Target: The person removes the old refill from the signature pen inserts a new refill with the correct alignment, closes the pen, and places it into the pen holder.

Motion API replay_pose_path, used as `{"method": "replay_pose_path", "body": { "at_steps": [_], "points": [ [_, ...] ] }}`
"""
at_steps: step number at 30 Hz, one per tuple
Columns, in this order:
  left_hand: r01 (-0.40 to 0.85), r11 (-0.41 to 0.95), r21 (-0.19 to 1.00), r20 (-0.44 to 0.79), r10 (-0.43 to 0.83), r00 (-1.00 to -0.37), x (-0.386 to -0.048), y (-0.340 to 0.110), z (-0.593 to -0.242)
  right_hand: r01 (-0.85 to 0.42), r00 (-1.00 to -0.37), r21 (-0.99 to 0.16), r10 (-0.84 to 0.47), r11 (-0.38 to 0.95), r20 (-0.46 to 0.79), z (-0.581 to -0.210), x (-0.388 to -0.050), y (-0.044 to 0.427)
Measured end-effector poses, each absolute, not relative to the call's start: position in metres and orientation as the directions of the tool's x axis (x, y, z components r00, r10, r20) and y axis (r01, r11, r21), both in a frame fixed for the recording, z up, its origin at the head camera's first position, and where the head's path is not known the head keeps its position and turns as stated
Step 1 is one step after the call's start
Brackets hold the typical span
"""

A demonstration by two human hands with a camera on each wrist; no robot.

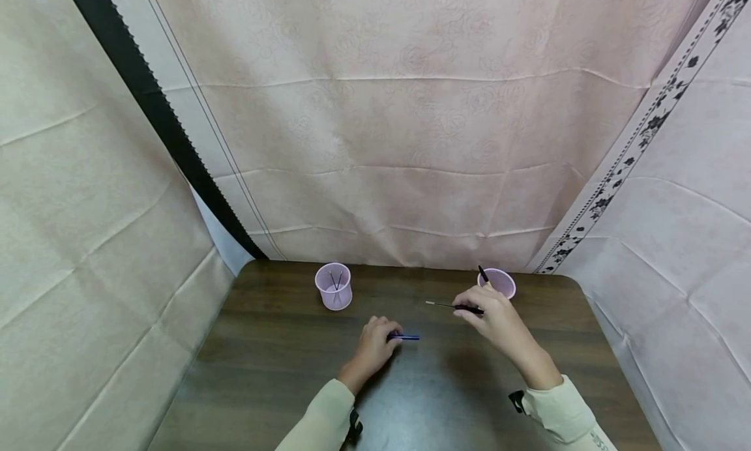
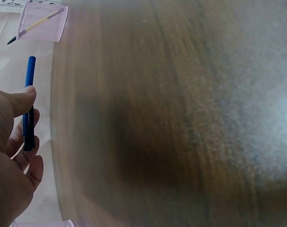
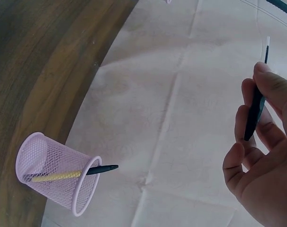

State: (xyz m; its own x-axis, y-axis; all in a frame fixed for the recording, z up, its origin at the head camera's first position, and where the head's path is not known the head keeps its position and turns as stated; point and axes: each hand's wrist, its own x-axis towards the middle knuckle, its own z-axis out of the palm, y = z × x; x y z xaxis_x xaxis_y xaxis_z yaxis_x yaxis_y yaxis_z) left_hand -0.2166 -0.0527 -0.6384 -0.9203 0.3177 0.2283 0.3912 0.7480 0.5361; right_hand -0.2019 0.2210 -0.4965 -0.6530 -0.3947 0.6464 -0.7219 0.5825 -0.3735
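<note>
Between its thumb and fingers, my left hand (image 1: 373, 343) grips a blue pen (image 1: 409, 337) over the middle of the table. The left wrist view shows this pen (image 2: 30, 73) nearly upright, with a darker lower end. My right hand (image 1: 499, 317) pinches a slim black-handled tool (image 1: 469, 309) with a thin shaft and pale tip pointing left; its exact kind is unclear. Behind that hand stands a pink mesh cup (image 3: 53, 163). A stick with a yellow body and black end (image 3: 103, 169) leans inside it.
At the back left of the brown wooden table (image 1: 281, 353) stands another pink mesh cup (image 1: 336, 301), holding thin dark sticks (image 1: 336, 281). A pale cloth (image 1: 399, 197) hangs behind the table's far edge, with more cloth on both sides.
</note>
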Motion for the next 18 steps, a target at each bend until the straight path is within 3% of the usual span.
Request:
{"method": "replay_pose_path", "body": {
  "at_steps": [18],
  "points": [
    [0.387, 0.794, 0.468, 0.204, 0.329, -0.922, -0.213, -0.051, -0.653, -0.704, -0.682, -0.387, -0.414, 0.595, 0.603, -0.497, -0.201, 0.221]
  ]
}}
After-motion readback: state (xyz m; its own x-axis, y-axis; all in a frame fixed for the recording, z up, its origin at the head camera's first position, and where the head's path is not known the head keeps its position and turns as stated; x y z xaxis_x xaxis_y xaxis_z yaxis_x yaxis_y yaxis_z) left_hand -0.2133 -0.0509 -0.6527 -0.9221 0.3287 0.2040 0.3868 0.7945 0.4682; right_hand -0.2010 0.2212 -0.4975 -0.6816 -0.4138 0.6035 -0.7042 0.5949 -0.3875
